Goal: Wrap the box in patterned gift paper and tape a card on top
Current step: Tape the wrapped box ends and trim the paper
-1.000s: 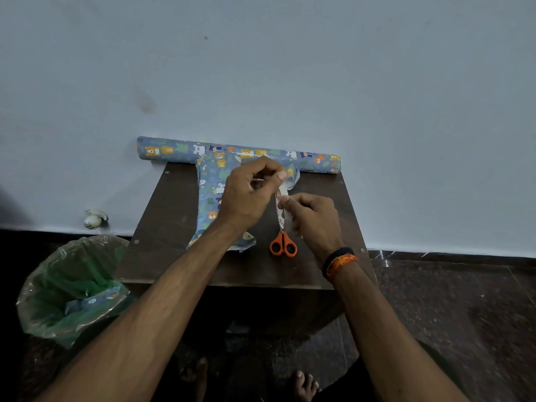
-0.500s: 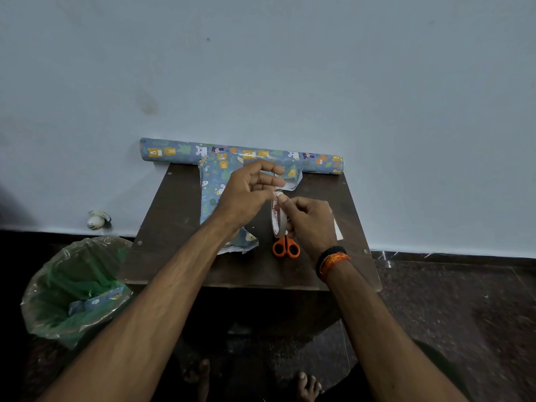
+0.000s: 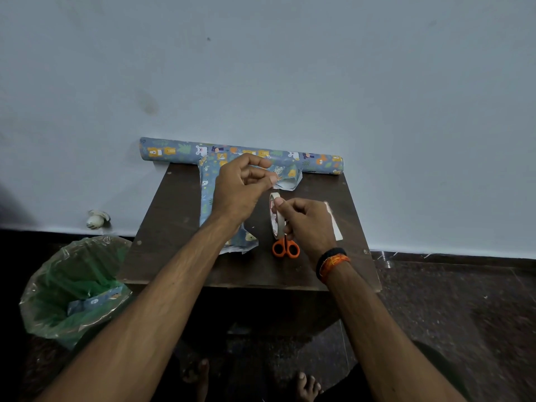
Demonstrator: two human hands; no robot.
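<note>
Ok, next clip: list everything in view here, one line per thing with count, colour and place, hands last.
wrapped box: 1, blue patterned paper, table centre-left, partly behind the left hand
paper roll: 1, blue patterned, back edge of table against the wall
tape roll: 1, off-white, held upright above the scissors
scissors: 1, orange handles, on table under the right hand
card: 1, white, on table right of the right hand
table: 1, dark brown, centre
bin: 1, green liner, floor left, paper scrap inside
left hand: pinches the tape end
right hand: grips the tape roll
</note>
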